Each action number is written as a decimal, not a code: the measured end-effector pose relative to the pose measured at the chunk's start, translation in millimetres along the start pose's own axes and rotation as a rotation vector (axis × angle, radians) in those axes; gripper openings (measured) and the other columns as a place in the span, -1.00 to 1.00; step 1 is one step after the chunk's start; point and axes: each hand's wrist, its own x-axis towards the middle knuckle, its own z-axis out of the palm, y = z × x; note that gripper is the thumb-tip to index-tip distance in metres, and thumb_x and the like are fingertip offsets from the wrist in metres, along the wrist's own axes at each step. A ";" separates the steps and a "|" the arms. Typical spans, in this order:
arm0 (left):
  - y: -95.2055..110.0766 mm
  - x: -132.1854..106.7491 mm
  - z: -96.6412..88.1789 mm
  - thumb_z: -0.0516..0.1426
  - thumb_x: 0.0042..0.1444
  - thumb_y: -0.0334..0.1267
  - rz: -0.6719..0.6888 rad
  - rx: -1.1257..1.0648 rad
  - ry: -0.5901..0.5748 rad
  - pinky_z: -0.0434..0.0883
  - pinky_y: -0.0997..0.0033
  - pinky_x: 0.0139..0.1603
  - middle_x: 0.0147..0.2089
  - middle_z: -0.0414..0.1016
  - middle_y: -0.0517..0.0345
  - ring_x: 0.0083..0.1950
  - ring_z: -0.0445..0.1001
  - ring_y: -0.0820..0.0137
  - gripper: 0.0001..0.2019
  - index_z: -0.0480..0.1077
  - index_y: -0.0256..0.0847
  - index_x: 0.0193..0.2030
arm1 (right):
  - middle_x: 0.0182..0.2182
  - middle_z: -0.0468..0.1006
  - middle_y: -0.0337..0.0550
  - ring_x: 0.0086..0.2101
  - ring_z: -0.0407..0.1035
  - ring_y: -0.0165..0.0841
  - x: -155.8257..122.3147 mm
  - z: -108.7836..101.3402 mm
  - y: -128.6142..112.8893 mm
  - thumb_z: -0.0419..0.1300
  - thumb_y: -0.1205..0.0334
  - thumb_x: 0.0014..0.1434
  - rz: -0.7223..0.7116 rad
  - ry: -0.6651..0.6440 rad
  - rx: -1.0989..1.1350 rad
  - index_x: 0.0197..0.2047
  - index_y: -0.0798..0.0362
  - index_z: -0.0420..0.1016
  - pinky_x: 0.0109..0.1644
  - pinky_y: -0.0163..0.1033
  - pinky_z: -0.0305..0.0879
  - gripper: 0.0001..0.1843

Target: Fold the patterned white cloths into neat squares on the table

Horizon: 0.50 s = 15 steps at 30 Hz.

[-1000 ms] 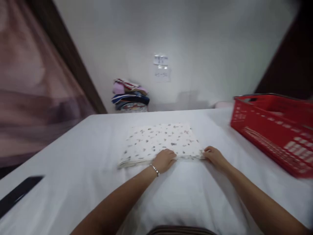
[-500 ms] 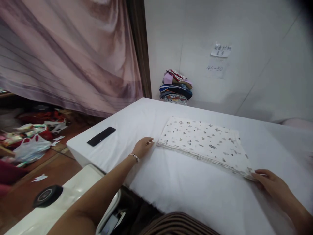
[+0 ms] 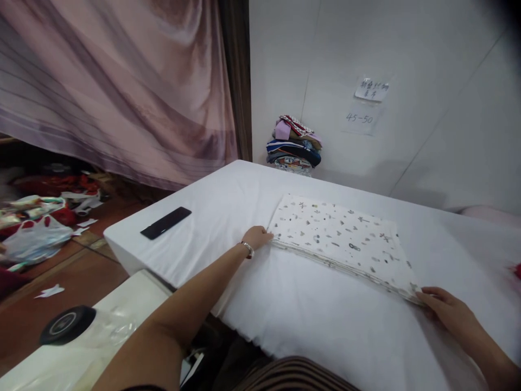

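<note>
A folded white cloth (image 3: 334, 233) with small grey and brown prints lies flat on the white-covered table (image 3: 301, 304). Its layered front edge faces me. At the cloth's near left corner, my left hand (image 3: 257, 237) pinches the fabric between thumb and fingers; a bracelet circles that wrist. My right hand (image 3: 450, 312) grips the near right corner, thumb on top and the other fingers partly hidden beneath.
A black phone (image 3: 166, 222) rests on the table's left part. Behind the table is a stack of folded clothes (image 3: 293, 145) by the wall. A black-lidded container (image 3: 68, 325) lies on a white surface at lower left. Plastic bags (image 3: 38, 238) sit on the floor.
My left hand has moved right, from beside the cloth onto its near left corner, and closed there. My right hand keeps its hold on the right corner. The view has shifted slightly.
</note>
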 end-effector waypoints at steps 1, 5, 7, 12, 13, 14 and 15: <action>0.0 2.9 -0.9 0.05 -0.02 -0.02 0.002 0.000 0.000 0.19 0.51 -0.46 -0.42 0.47 0.14 -0.37 0.40 0.41 -0.71 0.39 -0.21 -0.45 | -0.72 0.42 -0.13 -0.67 0.30 -0.29 0.3 -0.2 -0.4 0.17 -0.09 -0.10 0.039 -0.054 0.026 -0.34 -0.01 0.45 -0.62 -0.23 0.18 -0.65; -1.9 10.0 -0.9 0.04 -0.02 -0.06 -0.015 0.040 0.003 0.20 0.50 -0.44 -0.40 0.48 0.10 -0.35 0.41 0.38 -0.73 0.39 -0.22 -0.47 | -0.64 0.44 -0.17 -0.60 0.33 -0.29 1.8 -1.6 -1.8 0.17 -0.07 -0.11 0.089 -0.123 0.097 -0.24 0.02 0.39 -0.55 -0.25 0.20 -0.59; -2.9 10.2 1.2 0.08 -0.07 -0.10 -0.024 0.070 0.000 0.20 0.49 -0.43 -0.40 0.48 0.07 -0.34 0.42 0.35 -0.77 0.38 -0.23 -0.50 | -0.60 0.45 -0.18 -0.58 0.34 -0.30 1.8 -2.4 -2.3 0.17 -0.05 -0.12 0.067 -0.104 0.110 -0.22 0.02 0.37 -0.54 -0.25 0.20 -0.58; -5.5 5.4 4.1 0.06 -0.05 -0.07 -0.019 0.090 -0.015 0.19 0.50 -0.45 -0.42 0.48 0.12 -0.37 0.42 0.39 -0.75 0.38 -0.21 -0.49 | -0.61 0.44 -0.22 -0.62 0.30 -0.34 -0.7 -3.4 -5.6 0.16 -0.04 -0.14 0.036 -0.068 0.089 -0.19 0.05 0.36 -0.58 -0.28 0.16 -0.54; -5.9 4.3 4.1 0.05 -0.04 -0.06 -0.016 0.094 -0.015 0.19 0.50 -0.46 -0.43 0.48 0.13 -0.38 0.41 0.40 -0.75 0.37 -0.21 -0.48 | -0.63 0.43 -0.22 -0.62 0.30 -0.34 -0.8 -3.0 -6.1 0.15 -0.03 -0.13 0.031 -0.073 0.079 -0.20 0.06 0.36 -0.58 -0.28 0.15 -0.55; -6.1 3.3 4.1 0.05 -0.03 -0.05 -0.012 0.102 -0.011 0.19 0.49 -0.46 -0.43 0.47 0.14 -0.38 0.41 0.40 -0.75 0.37 -0.20 -0.47 | -0.63 0.43 -0.22 -0.63 0.29 -0.34 -0.4 -2.4 -6.2 0.14 -0.03 -0.12 0.024 -0.075 0.067 -0.20 0.07 0.36 -0.59 -0.28 0.15 -0.56; -6.1 2.2 4.1 0.05 -0.03 -0.05 -0.006 0.111 -0.006 0.19 0.48 -0.45 -0.42 0.47 0.14 -0.37 0.40 0.39 -0.75 0.36 -0.20 -0.47 | -0.62 0.43 -0.21 -0.63 0.30 -0.34 0.4 -1.7 -5.7 0.13 -0.02 -0.11 0.016 -0.078 0.054 -0.20 0.08 0.36 -0.58 -0.29 0.15 -0.56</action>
